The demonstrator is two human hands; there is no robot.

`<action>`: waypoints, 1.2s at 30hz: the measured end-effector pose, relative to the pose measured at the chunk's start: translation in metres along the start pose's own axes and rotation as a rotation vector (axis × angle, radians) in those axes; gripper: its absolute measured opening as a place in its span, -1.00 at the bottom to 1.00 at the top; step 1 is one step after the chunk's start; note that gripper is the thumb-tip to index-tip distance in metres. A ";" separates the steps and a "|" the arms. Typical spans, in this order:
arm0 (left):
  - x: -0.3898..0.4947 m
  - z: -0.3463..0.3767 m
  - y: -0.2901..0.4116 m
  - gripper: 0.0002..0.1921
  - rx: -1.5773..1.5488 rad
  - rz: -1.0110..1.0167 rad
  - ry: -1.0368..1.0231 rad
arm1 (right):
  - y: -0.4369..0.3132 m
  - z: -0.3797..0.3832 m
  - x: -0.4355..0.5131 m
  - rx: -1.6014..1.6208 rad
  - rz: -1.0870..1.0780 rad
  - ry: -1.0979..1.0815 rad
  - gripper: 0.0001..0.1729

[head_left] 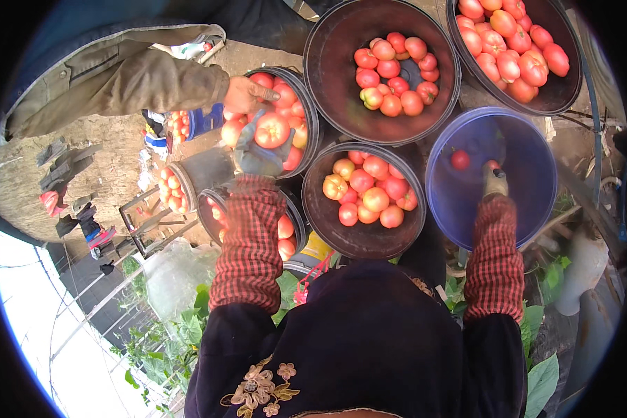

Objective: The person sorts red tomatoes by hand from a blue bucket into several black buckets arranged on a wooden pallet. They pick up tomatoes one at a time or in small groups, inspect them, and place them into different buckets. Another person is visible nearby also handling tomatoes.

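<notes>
My left hand (257,155), in a grey-blue glove, cups a large tomato (271,130) among others in a black bucket (313,112). The fingers lie along both sides of that tomato. My right hand (495,184), in a pale glove, reaches down into a blue bucket (527,209). Something small and reddish with a dark patch shows at its fingertips; whether it is held cannot be made out. Left of that hand, a red tomato (460,160) lies inside the blue bucket. Another person's bare hand (248,95) touches the tomatoes just above my left hand.
Before me stand a black bucket (363,243) partly filled with tomatoes, a larger one (334,104) beyond it, and a fuller one (559,99) at upper right. More tomato buckets stand at left, one being a tilted grey bucket (204,167). Leafy plants (188,326) grow at lower left.
</notes>
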State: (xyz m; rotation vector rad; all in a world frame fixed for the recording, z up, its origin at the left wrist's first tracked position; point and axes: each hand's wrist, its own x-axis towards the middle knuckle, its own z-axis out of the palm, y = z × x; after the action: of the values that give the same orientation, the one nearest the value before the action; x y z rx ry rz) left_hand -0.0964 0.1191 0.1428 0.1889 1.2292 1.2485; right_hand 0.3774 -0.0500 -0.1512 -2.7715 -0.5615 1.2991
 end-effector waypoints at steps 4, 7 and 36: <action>-0.001 0.010 0.000 -0.55 0.021 0.017 -0.036 | -0.006 0.004 -0.013 -0.156 -0.073 -0.002 -0.12; -0.005 0.020 -0.009 -0.55 0.072 0.072 -0.062 | -0.021 0.015 -0.006 -0.313 -0.158 -0.016 0.08; -0.015 0.117 -0.206 -0.48 0.134 -0.820 -0.621 | -0.078 -0.015 0.039 1.609 -0.032 -1.516 -0.09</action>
State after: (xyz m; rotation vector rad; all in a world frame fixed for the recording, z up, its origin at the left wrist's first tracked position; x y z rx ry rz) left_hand 0.1221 0.0837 0.0561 0.1314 0.7109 0.3418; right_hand 0.3873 0.0381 -0.1561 -0.3208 0.4143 2.0733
